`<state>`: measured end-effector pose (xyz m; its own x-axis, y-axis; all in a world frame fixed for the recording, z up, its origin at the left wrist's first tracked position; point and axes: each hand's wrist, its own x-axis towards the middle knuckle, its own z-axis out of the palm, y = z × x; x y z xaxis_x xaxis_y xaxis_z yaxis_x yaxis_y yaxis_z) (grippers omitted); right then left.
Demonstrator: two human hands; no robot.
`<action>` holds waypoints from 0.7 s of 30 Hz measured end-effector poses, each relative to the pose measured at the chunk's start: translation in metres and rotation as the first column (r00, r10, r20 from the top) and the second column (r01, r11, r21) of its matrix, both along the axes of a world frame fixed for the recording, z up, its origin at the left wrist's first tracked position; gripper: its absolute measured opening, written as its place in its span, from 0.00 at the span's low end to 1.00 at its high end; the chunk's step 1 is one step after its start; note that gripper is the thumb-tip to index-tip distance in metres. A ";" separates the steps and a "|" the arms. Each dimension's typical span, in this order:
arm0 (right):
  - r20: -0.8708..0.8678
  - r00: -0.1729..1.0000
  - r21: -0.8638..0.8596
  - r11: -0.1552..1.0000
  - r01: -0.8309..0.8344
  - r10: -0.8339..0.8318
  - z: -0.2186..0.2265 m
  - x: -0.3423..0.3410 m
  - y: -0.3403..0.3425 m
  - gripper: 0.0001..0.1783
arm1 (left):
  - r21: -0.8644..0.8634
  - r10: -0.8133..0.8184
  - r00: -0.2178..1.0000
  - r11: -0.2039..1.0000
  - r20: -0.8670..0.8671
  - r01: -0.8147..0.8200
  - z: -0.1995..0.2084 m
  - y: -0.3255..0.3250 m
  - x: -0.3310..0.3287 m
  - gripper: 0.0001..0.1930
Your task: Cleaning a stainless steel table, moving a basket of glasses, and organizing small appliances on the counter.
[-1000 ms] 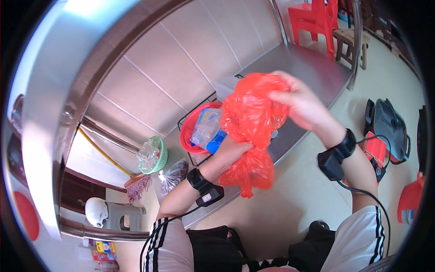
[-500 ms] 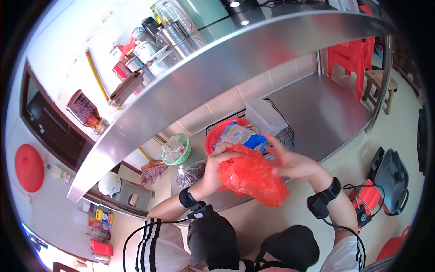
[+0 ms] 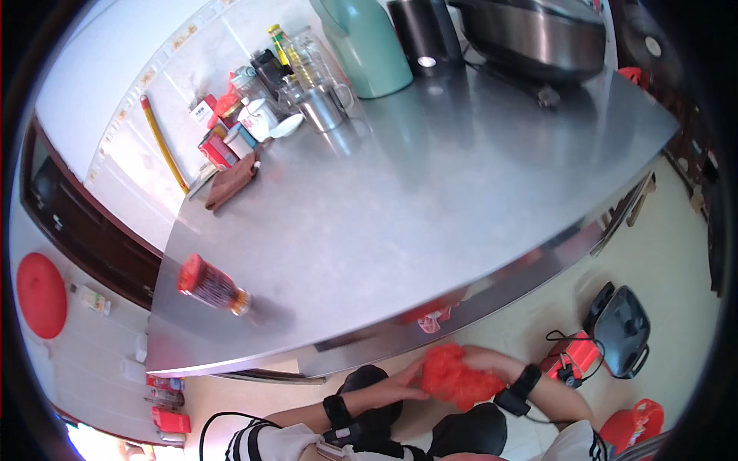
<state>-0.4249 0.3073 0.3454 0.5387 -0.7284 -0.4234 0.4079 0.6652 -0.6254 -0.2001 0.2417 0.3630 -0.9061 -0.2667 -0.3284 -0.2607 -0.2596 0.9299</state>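
Knees: two, covered in dark cloth (image 3: 469,434), are seen below the hands.
Wrist bands: two, black (image 3: 337,411), are worn, one on each forearm.
Left hand: one hand (image 3: 407,384) is seen with its fingers closed on the left side of the bag.
Right hand: one hand (image 3: 478,358) is partly covered by the bag; whether it is gripping cannot be told.
Bag: one crumpled red plastic bag (image 3: 457,380) is held between the two hands, above the knees and just off the table's near edge.
Floor, right: one red carrier (image 3: 634,425), one red box (image 3: 573,352) and one dark lidded pan (image 3: 624,330) are set out, the box just beside the pan.
Lower shelf: one steel shelf (image 3: 492,309) is partly hidden beneath the tabletop.
Tabletop: one broad steel surface (image 3: 384,223) is spread across the middle.
Jar: one, red-topped (image 3: 214,286), is placed near the left end.
Cloth: one, brown (image 3: 231,183), is laid farther back.
Back cluster: one red can (image 3: 217,150), one white cup (image 3: 257,119) and one steel cup (image 3: 323,109) are grouped; the bottles behind are too overlapped to be counted.
Back row: one green jug (image 3: 367,54), one black cylinder (image 3: 427,34) and one steel cooker (image 3: 538,38) are lined up.
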 end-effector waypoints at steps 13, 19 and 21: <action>-0.007 0.969 0.225 0.944 0.242 -0.247 0.233 0.100 0.089 0.27 | 0.376 -0.327 0.910 0.900 0.255 0.218 0.223 0.028 0.079 0.35; -0.332 0.930 -0.018 0.987 0.163 -0.159 0.374 0.133 0.058 0.26 | 0.424 -0.034 0.998 0.905 0.059 0.006 0.352 0.021 0.114 0.32; -0.360 0.924 -0.185 0.981 0.064 -0.128 0.386 0.140 0.041 0.27 | 0.424 0.117 0.992 0.897 0.047 -0.126 0.380 0.019 0.133 0.31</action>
